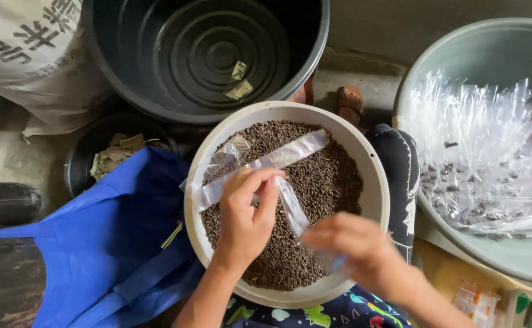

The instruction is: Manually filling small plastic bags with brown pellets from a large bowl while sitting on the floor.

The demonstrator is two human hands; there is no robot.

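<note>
- Landmark: a round cream-white plastic bowl (pixel 375 182) filled with small dark brown seeds (pixel 329 182) rests on the person's lap, at the centre of the view.
- Left hand (pixel 244 222): positioned over the middle of the bowl, fingers bent, thumb and forefinger pinched on a narrow clear plastic sleeve (pixel 290 206) that runs down toward the right hand.
- Right hand (pixel 354 243): positioned over the lower right part of the bowl, fingers closed on the lower end of the same sleeve; this hand is blurred.
- A second long clear plastic strip (pixel 278 158) lies diagonally across the seeds, from the left rim of the bowl up toward its upper middle, and passes under the left hand.
- Above the bowl: a large dark grey ribbed plastic tub (pixel 156 54) containing two small pale paper slips (pixel 240 82).
- Right of the bowl: a wide pale green basin (pixel 490 48) holding a heap of clear plastic packets (pixel 484 158) with dark seeds among them.
- Left of the bowl: a blue fabric bag (pixel 108 243), touching the bowl's rim.
- Upper left of the bowl: a small black pot (pixel 77 164) with yellowish paper slips inside, and beyond it a white woven sack (pixel 29 61).
</note>
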